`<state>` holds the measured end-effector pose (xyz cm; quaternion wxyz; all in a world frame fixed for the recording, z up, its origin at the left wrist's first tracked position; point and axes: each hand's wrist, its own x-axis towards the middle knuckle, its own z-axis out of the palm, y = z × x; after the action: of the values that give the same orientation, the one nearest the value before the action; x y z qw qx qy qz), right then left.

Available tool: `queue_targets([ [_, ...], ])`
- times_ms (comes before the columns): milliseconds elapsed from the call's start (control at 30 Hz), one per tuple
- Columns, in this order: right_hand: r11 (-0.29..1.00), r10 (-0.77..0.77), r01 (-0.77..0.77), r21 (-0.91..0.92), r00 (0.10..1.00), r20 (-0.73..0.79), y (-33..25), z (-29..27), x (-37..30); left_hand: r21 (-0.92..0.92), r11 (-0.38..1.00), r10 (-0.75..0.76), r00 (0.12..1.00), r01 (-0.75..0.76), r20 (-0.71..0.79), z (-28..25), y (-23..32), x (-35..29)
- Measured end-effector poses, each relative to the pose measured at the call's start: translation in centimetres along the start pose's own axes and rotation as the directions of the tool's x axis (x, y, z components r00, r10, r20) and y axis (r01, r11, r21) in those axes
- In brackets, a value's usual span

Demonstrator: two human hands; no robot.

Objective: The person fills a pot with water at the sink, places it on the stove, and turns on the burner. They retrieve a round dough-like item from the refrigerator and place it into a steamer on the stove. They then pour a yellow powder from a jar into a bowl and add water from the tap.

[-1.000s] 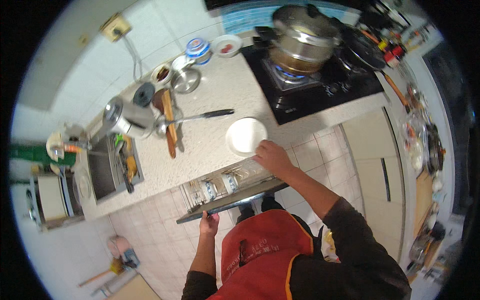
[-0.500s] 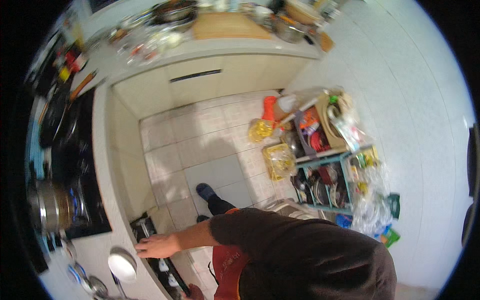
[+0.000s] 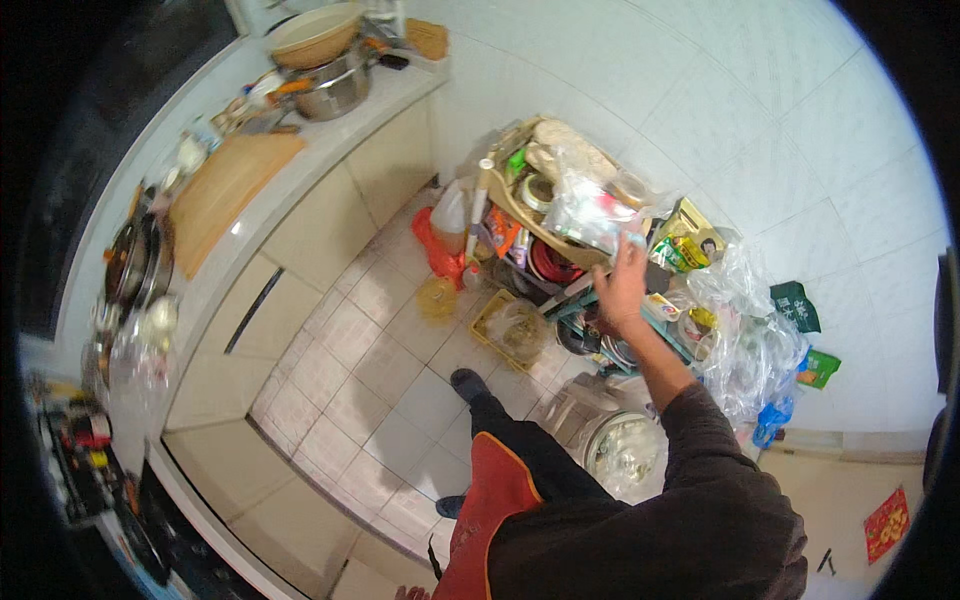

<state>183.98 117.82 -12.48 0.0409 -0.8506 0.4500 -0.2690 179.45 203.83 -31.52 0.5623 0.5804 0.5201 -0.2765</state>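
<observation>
My right hand [image 3: 624, 286] reaches over the storage rack, its thumb and fingers apart. The fingertips are at the near edge of a crumpled clear plastic bag [image 3: 597, 210] with red and white print; whether they touch it I cannot tell. The bag lies on a beige basket [image 3: 520, 212] on top of the rack. Below the hand, pot lids and pans stand in the teal rack [image 3: 672, 338]. Only the fingertips of my left hand [image 3: 411, 593] show, at the lower edge beside the red apron; the rest is cut off.
A yellow basket [image 3: 490, 345] and a red bag [image 3: 436, 250] sit on the floor by the rack. A lidded clear container [image 3: 625, 452] stands near my legs. Bundled plastic bags [image 3: 745, 330] hang at the wall. On the counter are a cutting board [image 3: 235, 195] and a steel pot [image 3: 332, 92].
The view has turned right, away from the stove and open drawer. My right hand has left the drawer's edge and is now over the rack. My left hand has dropped mostly out of view.
</observation>
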Motion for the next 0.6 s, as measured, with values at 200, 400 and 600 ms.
queue_targets([
  [200,0.957,-0.217,0.243,-0.158,0.962,0.164,3.8,-0.7,7.7,0.543,0.786,0.039,0.899,-0.297,0.436,18.6,12.0,-2.7],
  [400,0.985,0.019,0.033,-0.167,0.955,0.296,6.7,4.4,10.0,0.639,0.652,0.099,0.882,-0.408,0.462,33.3,21.7,-12.2],
  [600,0.987,0.085,-0.115,0.111,0.965,0.247,10.5,7.8,10.5,0.758,0.484,0.041,0.876,-0.438,0.48,40.2,26.8,-11.8],
])
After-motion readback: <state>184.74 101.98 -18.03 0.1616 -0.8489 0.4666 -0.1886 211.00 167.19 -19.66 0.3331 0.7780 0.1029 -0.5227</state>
